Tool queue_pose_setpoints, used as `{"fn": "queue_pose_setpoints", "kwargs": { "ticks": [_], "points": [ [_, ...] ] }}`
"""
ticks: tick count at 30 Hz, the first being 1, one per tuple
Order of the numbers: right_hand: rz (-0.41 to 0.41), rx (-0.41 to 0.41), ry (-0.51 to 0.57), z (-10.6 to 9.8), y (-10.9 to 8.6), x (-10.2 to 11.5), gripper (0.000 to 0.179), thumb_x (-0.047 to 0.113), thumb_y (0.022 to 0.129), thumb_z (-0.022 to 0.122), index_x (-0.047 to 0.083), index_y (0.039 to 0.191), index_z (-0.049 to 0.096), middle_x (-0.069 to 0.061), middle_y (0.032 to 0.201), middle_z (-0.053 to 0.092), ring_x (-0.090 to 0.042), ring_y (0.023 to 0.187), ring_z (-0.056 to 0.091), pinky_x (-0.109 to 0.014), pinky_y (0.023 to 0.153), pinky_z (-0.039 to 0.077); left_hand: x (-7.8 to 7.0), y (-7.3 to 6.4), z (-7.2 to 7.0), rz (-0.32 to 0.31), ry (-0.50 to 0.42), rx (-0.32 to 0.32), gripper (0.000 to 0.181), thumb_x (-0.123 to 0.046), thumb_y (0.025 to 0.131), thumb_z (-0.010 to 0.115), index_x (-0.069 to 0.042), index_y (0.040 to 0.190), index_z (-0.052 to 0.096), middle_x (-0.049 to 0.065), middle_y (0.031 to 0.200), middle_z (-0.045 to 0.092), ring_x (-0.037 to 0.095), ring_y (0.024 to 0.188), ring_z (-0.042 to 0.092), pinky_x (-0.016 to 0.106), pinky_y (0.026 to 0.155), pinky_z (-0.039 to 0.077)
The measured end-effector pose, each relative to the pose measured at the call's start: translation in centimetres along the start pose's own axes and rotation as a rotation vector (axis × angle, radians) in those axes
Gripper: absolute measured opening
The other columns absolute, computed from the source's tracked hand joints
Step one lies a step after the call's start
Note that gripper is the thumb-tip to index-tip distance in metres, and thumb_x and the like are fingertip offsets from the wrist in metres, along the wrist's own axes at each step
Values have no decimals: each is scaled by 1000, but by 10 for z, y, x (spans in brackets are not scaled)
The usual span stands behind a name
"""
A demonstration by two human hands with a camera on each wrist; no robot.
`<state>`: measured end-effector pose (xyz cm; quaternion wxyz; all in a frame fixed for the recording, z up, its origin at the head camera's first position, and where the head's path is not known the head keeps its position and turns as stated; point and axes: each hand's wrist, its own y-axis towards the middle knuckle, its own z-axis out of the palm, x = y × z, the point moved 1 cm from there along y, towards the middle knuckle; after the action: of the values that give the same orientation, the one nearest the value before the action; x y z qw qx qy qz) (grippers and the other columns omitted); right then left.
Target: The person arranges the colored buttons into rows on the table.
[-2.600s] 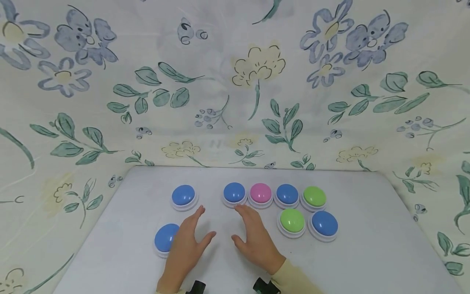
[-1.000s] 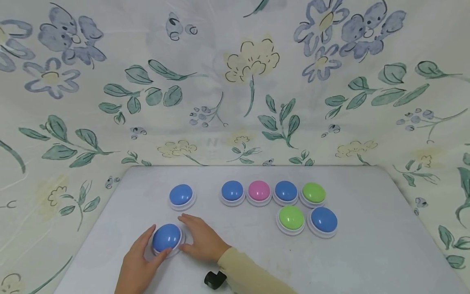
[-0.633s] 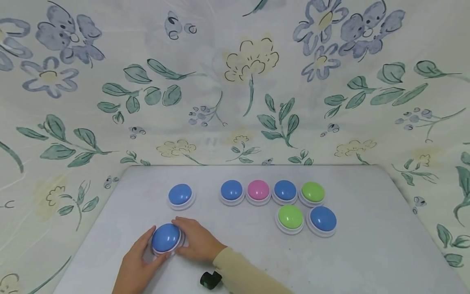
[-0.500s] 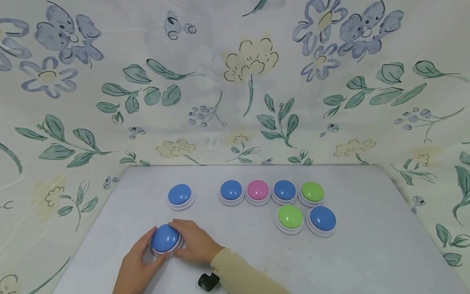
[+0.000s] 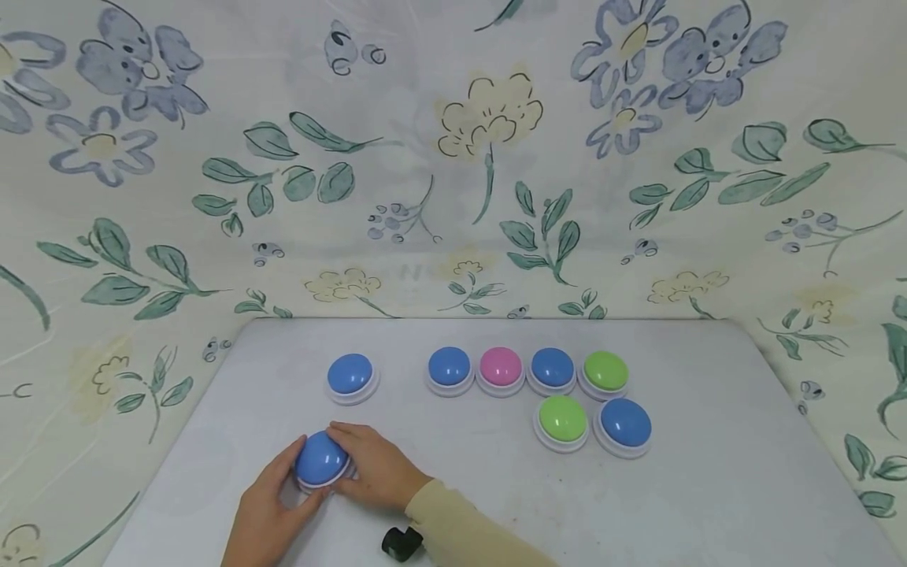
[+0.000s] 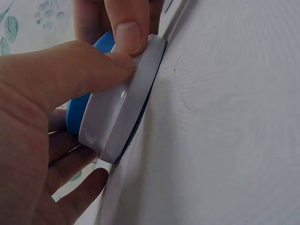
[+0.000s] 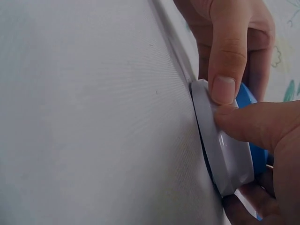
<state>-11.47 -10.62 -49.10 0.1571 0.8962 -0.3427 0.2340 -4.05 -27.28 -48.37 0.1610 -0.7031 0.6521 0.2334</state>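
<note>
At the front left of the table, a blue domed push button on a round white base sits between both hands. My left hand grips it from the left, thumb at the near side and fingers around the far left. From the right, my right hand holds the same button, fingers over its far edge. In the left wrist view, both thumbs press side by side on the white base, whose dark underside edge lies close over the table. The right wrist view shows this button from the other side.
Behind it stands another blue button. Farther right, a back row holds a blue, a pink, a blue and a green button. A green and a blue button stand before them. Floral cloth hangs behind the white table.
Both hands have moved left from the table's middle to the front-left blue button and closed around it. Over the last half second they have hardly moved.
</note>
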Motion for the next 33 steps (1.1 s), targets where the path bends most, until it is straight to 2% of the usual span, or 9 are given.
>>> {"fn": "queue_pose_setpoints", "kwargs": {
  "ticks": [7, 13, 22, 25, 30, 33],
  "points": [
    [6, 20, -28, -9, -1, 6, 72, 33, 94, 72, 8, 153, 40, 1, 158, 40, -8, 144, 36, -17, 115, 29, -2, 1, 2, 13, -18, -50, 84, -13, 76, 86, 4, 146, 44, 29, 144, 50, 49, 131, 47, 61, 104, 43],
    [24, 25, -26, -8, -2, 4, 73, 36, 94, 72, 9, 154, 40, 2, 158, 40, -8, 144, 36, -17, 115, 30, -3, 0, 5, 58, -26, -113, 83, -10, 72, 89, 4, 143, 49, 29, 140, 54, 48, 127, 52, 61, 101, 45],
    [17, 15, -18, -10, -10, 0, 74, 42, 95, 68, 9, 155, 38, 2, 159, 38, -8, 144, 35, -17, 115, 30, -13, -2, 4, 57, 9, -108, 83, -13, 72, 90, 2, 143, 50, 28, 139, 55, 48, 126, 53, 60, 101, 46],
    [-1, -3, -22, -13, -14, -1, 74, 39, 96, 68, 8, 155, 37, 0, 159, 38, -9, 145, 35, -18, 115, 30, -18, -3, 3, 90, 7, -123, 84, -12, 71, 90, 3, 143, 50, 28, 139, 55, 48, 125, 53, 61, 100, 47],
    [-26, -46, -27, -21, -22, -4, 73, 35, 95, 70, 4, 153, 39, -4, 158, 40, -12, 144, 36, -19, 116, 30, -29, -1, 3, 183, 3, -167, 85, -7, 67, 91, 4, 141, 51, 26, 137, 57, 46, 122, 57, 58, 98, 47],
    [-34, -62, -39, -24, -26, -7, 73, 35, 95, 69, 3, 153, 39, -5, 157, 40, -13, 144, 37, -20, 116, 30, -33, -1, 4, 216, 18, -171, 86, -7, 66, 92, 4, 141, 52, 25, 136, 58, 45, 121, 58, 57, 96, 46]
  ]
}}
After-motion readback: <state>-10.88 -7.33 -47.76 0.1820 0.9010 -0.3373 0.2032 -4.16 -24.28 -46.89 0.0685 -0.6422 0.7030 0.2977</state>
